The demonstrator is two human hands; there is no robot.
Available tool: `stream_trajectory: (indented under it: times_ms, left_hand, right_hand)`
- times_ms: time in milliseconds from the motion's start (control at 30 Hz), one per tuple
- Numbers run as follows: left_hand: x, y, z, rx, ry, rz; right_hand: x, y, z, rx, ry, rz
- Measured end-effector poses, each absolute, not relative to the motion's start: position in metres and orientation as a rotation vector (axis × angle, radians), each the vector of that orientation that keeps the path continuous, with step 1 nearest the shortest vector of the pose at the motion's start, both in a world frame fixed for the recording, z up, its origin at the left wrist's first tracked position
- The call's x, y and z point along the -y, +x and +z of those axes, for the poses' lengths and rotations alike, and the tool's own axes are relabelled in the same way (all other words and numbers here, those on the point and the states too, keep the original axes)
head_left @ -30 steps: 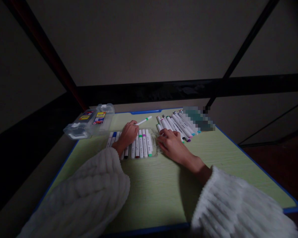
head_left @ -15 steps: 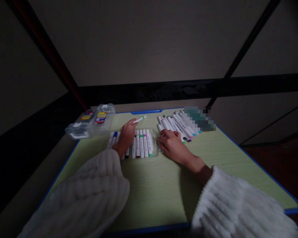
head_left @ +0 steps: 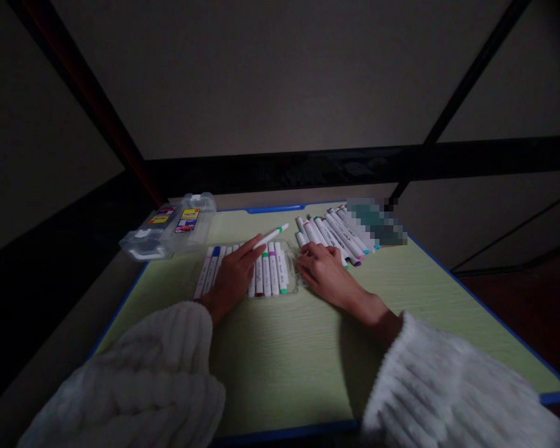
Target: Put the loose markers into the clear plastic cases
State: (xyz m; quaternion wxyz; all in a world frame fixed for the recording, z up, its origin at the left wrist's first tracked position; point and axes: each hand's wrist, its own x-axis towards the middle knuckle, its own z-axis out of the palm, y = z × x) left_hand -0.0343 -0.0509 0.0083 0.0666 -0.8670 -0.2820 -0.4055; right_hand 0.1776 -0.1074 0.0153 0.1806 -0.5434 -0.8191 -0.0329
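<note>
My left hand (head_left: pixel 232 277) pinches a white marker with a green band (head_left: pixel 271 235), its tip pointing up and to the right over a clear tray (head_left: pixel 292 283) that holds a row of white markers (head_left: pixel 270 274). My right hand (head_left: pixel 325 275) lies with fingers bent at the tray's right edge, touching the near ends of several loose markers (head_left: pixel 331 233) fanned out on the green desk (head_left: pixel 284 361). Both arms wear thick white sleeves.
A clear plastic case with coloured labels (head_left: pixel 170 227) sits at the desk's back left corner. A blurred greenish object (head_left: pixel 376 223) lies behind the loose markers. Dark bars cross the wall behind the desk. The desk has a blue rim (head_left: pixel 275 209).
My left hand has drawn back toward me and lowered the green-banded marker over the tray. My right hand has stayed where it was.
</note>
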Motion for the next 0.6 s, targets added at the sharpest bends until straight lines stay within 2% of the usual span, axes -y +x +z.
stream_trajectory:
  times_ms: [267,400,600]
  left_hand:
    - [0.073,-0.034,0.009,0.728,-2.599,-1.337]
    - [0.080,-0.031,0.006,0.654,-2.588,-1.392]
    - [0.084,-0.028,0.005,0.633,-2.629,-1.240]
  right_hand:
    - [0.106,0.178,0.014,2.183,-1.509,0.034]
    - [0.106,0.176,0.018,1.897,-1.446,0.304]
    - [0.100,0.173,0.016,1.488,-1.135,0.783]
